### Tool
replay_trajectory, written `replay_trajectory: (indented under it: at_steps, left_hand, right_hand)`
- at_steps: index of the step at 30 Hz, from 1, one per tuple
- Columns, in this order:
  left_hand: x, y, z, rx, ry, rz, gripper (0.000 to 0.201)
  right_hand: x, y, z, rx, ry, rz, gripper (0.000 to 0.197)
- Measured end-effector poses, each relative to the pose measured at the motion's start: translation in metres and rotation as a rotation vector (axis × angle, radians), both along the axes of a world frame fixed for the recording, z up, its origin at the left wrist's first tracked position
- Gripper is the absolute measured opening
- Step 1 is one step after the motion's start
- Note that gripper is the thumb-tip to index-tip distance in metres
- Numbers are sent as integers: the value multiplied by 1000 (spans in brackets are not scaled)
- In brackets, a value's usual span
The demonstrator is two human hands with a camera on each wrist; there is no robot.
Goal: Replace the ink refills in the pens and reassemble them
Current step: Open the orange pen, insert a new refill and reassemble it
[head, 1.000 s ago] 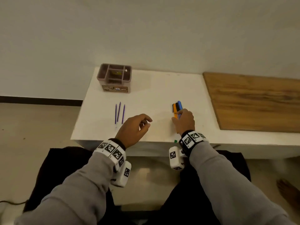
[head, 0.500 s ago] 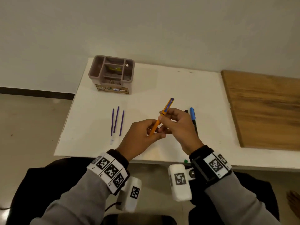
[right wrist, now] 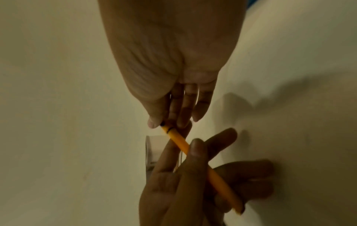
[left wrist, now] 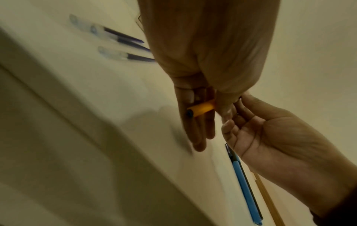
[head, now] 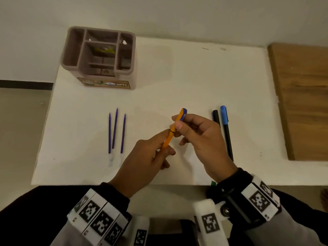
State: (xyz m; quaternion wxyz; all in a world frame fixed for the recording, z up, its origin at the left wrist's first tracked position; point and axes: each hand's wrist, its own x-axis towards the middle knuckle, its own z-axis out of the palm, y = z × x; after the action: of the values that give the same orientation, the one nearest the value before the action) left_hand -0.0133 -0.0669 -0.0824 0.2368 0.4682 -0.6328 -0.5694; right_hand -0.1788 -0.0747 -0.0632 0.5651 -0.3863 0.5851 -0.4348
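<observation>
Since half a second ago, both hands have slid apart along the orange pen [head: 171, 133], held above the white worktop [head: 195, 77]. Right hand [head: 200, 141] pinches its blue-capped end at 1 o'clock; left hand [head: 147, 164] grips the barrel at 7 o'clock. Three purple refills [head: 116, 132] lie at 9 o'clock, two pens [head: 224, 128] at 3 o'clock, an organizer [head: 99, 57] at 11 o'clock.

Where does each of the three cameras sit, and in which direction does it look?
Head: on the head, looking down at the table; both sleeves, left hand and right hand hold the orange pen.
Left wrist: looks along the left hand at the pen's end.
Right wrist: looks along the right hand at the pen.
Shared: all three show the pen and both hands.
</observation>
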Motion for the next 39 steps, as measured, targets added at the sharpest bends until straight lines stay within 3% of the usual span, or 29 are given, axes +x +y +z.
replay_trajectory:
  at_steps: [6, 11, 14, 17, 20, 23, 28, 34, 39]
  left_hand:
    - [1, -4, 17, 12, 105, -56, 37]
    - [-12, -8, 24, -137, 106, 93, 23]
    - [-15, -2, 30, -241, 61, 200, 17]
    - [-19, 9, 43, -338, 49, 196, 18]
    - [-21, 16, 58, -384, 58, 204, 23]
    - [-22, 23, 69, -319, 101, 228, 23]
    - [-19, 35, 59, -319, 77, 121, 23]
    - [-16, 40, 46, -274, 26, 119, 21]
    - [-11, 37, 41, -292, -39, 162, 20]
  right_hand:
    - [-11, -7, 13, -8, -91, 100, 24]
    - [-16, -11, 27, -89, -32, 116, 24]
    - [-11, -4, 37, -125, -15, 80, 19]
    - [-6, 10, 50, -175, -22, 12, 7]
    - [-5, 21, 69, -180, -57, -48, 21]
    - [-2, 30, 85, -158, -148, -69, 38]
    - [12, 46, 79, -122, -220, -244, 28]
    - [8, 45, 58, -20, -542, -143, 31]
    - [11, 39, 47, -25, -294, -114, 13]
